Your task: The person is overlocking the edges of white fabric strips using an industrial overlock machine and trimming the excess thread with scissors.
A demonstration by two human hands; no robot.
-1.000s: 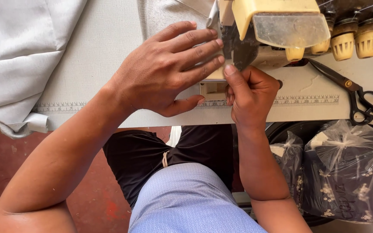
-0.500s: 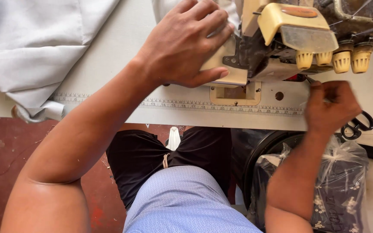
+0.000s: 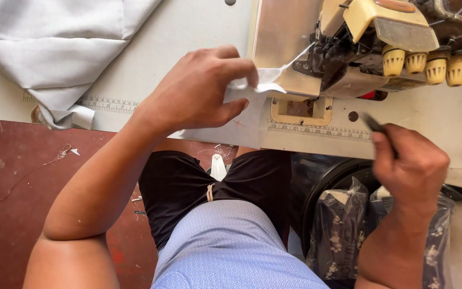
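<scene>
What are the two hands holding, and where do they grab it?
The left hand pinches a white cloth piece at its edge. The right hand grips a dark tool by its lower end.

A single view is supplied, taken from a head-worn camera directed steeply downward. The sewing table (image 3: 135, 80) edge is seen at the top of frame, the overlock machine (image 3: 370, 48) at upper right, the wearer's lap at bottom centre. Close range is recorded: forearms fill the frame, entering from both lower corners.
</scene>
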